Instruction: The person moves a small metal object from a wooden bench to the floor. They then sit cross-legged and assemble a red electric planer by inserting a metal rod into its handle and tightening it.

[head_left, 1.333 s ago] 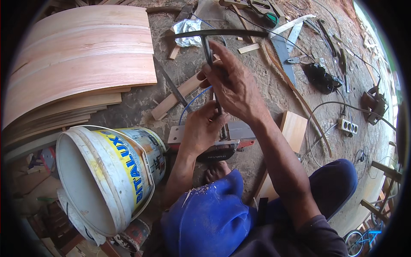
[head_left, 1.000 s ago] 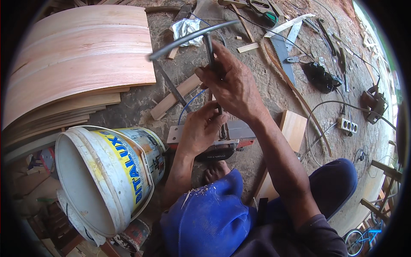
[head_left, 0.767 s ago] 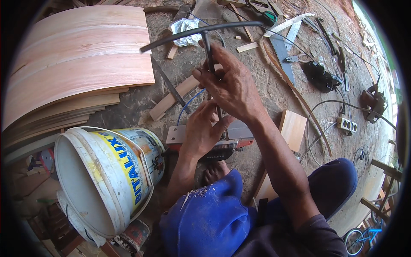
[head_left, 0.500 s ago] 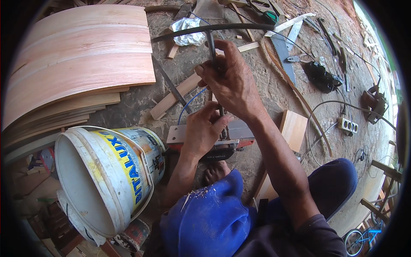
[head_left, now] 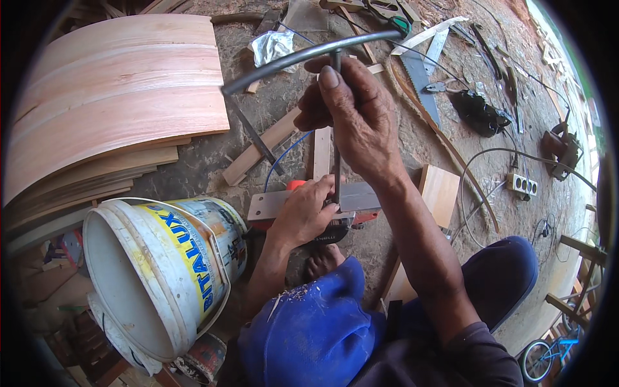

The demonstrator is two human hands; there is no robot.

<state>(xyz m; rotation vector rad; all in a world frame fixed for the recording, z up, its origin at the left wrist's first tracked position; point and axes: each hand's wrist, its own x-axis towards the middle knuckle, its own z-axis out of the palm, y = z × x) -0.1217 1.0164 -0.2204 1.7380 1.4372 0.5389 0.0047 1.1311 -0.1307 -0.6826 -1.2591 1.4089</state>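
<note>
A dark T-handle wrench (head_left: 309,53) stands upright, its long crossbar tilted up to the right. My right hand (head_left: 367,119) is closed loosely around its shaft just below the crossbar, thumb toward the top. Lower down, my left hand (head_left: 306,209) pinches the foot of the shaft between thumb and fingers, against a red and black power tool like an electric planer (head_left: 358,198), whose flat grey plate faces up. The wrench's tip is hidden by my left fingers. My bare foot (head_left: 325,260) shows just below the tool.
Left of me lies a large white bucket (head_left: 151,277) on its side, below stacked boards (head_left: 122,84). A wood block (head_left: 440,193) lies right of my forearm. Farther off are a handsaw (head_left: 420,84), pliers (head_left: 438,87), a power strip (head_left: 522,185) and cables.
The wrench's crossbar has turned, its left end dropping toward me. My right hand has rolled so its thumb points up the shaft. My left hand stays at the power tool.
</note>
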